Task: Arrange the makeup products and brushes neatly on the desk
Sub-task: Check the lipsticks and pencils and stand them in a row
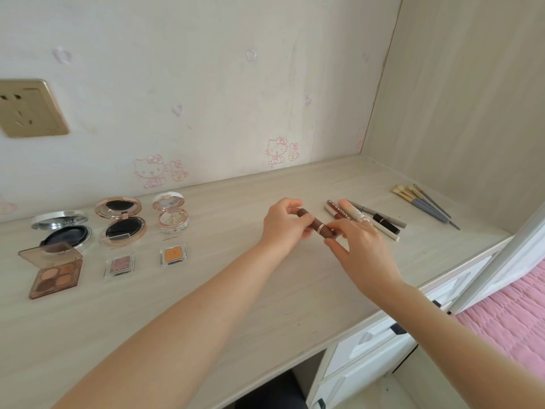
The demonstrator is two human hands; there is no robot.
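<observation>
1. Two forearms (206,296) reach up from the bottom edge of the frame, both bare, with no sleeve showing.
2. The left hand (287,228), at centre frame, is bare.
3. The right hand (364,250), just right of centre, shows a pale silvery glint on one finger. It may be a ring, but it is too blurred to tell.

We see a pale matt wood-grain desk (206,305), a glossy silver metallic round compact (60,228), a matt brown lipstick tube (314,224) and pink quilted cloth bedding (507,314).
</observation>
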